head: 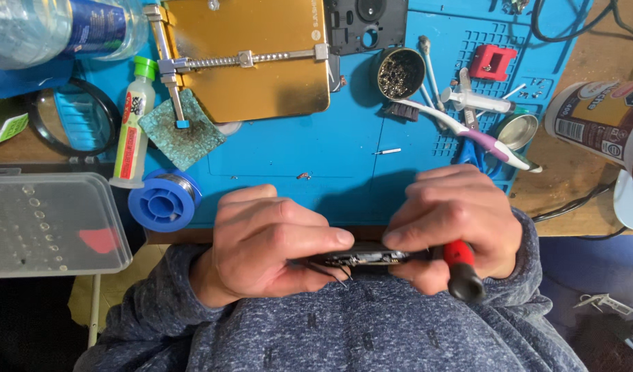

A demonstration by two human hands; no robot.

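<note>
Far left, a clear plastic lid (51, 224) lies beside a blue solder spool (165, 200) and a green-capped flux bottle (132, 124) on the blue mat (309, 148) covering the table. At centre, close to the body and off the mat's near edge, the left hand (265, 241) pinches one end of a thin dark circuit assembly (361, 258), thumb pressed on its top edge. The right hand (457, 220) pinches the other end while also closing on a red-handled tool (461, 269). Judged light, rigid and fragile, with exposed components; best held by its bare edges. At right, a toothbrush (468, 131) and small tin (401, 72).
</note>
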